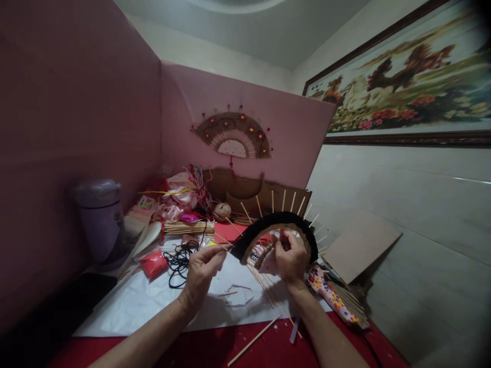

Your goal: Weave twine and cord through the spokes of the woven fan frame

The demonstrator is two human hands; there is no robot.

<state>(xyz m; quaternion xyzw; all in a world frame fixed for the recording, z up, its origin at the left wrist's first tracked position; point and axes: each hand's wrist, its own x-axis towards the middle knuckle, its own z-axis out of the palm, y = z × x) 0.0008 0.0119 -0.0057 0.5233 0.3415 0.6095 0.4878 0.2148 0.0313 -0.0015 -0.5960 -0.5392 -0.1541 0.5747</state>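
Observation:
My right hand grips a half-round handmade fan by its inner part, with the thumb and fingers pinched together. The fan has a black outer band, a brown cardboard inner arc and thin wooden sticks fanning out past its rim. Beside the fan's left end, my left hand is closed in a pinch near the tips of the leftmost sticks. What lies between its fingertips is too small to make out. Below the hands, loose sticks lie on white paper and red cloth.
A patterned glue gun lies at the right. Tangled black cord, a red packet and a twine ball sit to the left and back. A lidded purple container stands far left. A finished fan hangs on the pink board.

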